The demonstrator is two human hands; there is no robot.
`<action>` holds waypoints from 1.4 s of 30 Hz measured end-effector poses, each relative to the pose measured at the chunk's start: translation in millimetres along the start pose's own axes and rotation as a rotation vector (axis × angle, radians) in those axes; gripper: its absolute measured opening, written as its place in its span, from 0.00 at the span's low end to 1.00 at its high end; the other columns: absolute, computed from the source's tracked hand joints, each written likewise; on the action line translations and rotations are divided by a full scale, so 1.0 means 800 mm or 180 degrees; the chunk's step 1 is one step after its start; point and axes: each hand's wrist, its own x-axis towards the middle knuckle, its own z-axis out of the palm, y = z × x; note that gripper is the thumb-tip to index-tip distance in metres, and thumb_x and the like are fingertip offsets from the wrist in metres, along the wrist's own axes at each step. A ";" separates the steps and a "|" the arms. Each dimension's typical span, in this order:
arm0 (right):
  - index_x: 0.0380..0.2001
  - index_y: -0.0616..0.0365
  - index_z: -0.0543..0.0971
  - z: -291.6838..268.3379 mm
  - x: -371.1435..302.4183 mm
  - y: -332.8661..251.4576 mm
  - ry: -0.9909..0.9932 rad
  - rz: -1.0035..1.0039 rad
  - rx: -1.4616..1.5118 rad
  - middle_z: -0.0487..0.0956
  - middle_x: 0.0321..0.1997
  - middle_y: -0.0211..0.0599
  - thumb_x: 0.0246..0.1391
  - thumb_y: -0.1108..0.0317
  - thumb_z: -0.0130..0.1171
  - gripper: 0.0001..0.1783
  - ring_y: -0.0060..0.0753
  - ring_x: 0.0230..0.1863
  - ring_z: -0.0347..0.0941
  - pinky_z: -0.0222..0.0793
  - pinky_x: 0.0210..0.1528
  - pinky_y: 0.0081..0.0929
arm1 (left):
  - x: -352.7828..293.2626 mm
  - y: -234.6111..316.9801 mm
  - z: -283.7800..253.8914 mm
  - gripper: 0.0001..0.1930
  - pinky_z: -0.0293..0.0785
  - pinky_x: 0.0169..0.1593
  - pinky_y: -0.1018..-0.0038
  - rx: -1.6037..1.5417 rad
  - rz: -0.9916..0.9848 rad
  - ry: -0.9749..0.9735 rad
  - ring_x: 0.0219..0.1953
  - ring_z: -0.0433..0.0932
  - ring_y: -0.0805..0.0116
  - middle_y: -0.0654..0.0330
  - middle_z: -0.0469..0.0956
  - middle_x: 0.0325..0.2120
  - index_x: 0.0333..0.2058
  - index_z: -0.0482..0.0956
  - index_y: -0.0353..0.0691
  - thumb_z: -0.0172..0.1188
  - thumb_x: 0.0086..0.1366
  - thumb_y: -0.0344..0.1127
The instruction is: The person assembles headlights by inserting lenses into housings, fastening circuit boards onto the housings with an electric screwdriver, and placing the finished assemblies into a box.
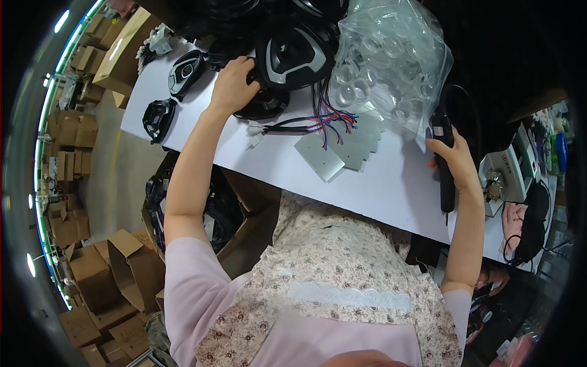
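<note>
We're holding a screwdriver (pixel 447 191), best kept steady, in our wrapped right hand (pixel 457 160) at frame right, our half-curled left hand (pixel 234 87) touching a black shell (pixel 264 106) upper centre, hold unclear

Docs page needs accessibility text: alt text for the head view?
A person's right hand holds a black, stick-shaped tool at a white table, while the left hand reaches among black-and-grey housings. Between the hands lie red, blue and black wires, flat metal plates and, farther back, a clear bag of transparent round pieces.
</note>
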 end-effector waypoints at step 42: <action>0.61 0.67 0.75 -0.026 -0.126 0.074 0.0029 -0.0532 0.1244 0.71 0.67 0.43 0.49 0.66 0.71 0.35 0.25 0.27 0.78 0.75 0.32 0.24 | -0.139 0.292 0.006 0.29 0.75 0.49 0.63 -0.1391 0.2605 -0.1068 0.44 0.75 0.54 0.56 0.75 0.48 0.56 0.78 0.48 0.62 0.52 0.24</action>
